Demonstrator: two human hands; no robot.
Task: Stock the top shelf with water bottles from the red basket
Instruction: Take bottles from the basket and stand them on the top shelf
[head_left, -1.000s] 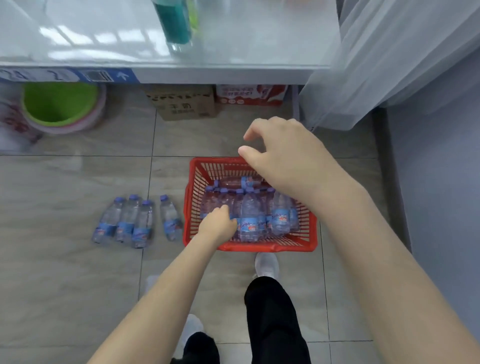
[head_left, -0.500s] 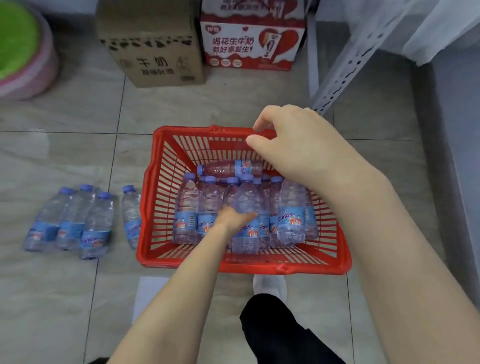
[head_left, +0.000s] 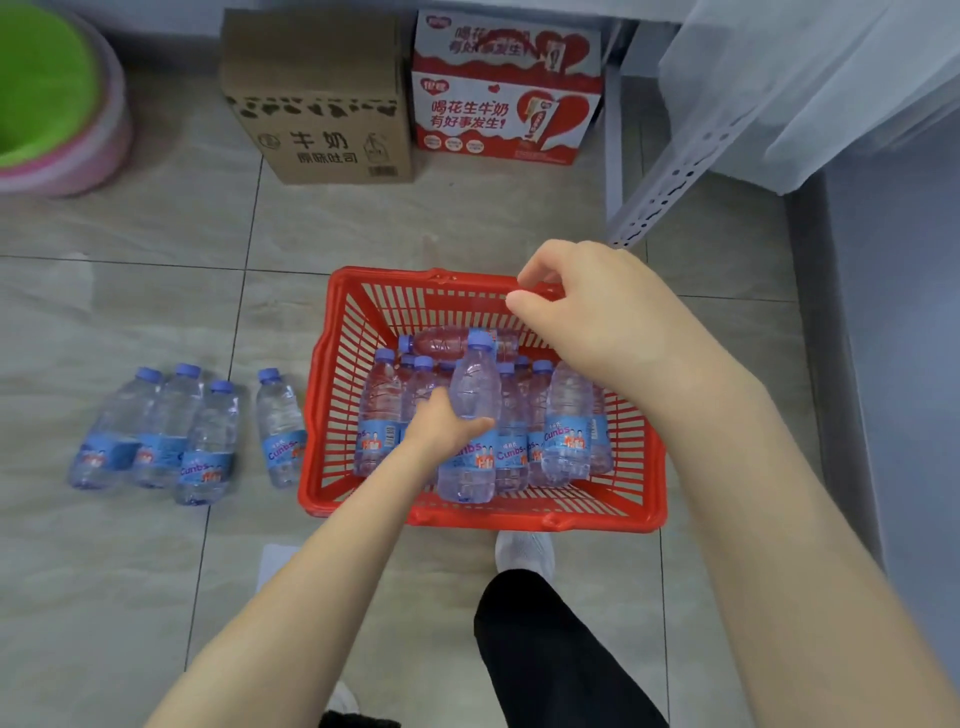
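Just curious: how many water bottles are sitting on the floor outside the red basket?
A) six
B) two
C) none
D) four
D: four bottles are on the floor to the left of the red basket, three bunched together and one apart, nearer the basket.

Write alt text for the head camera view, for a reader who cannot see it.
A person's left hand grips one water bottle among others in a red basket on a tiled floor; the right hand, fingers loosely curled, hovers over the basket's far side. Four more bottles lie on the floor to its left.
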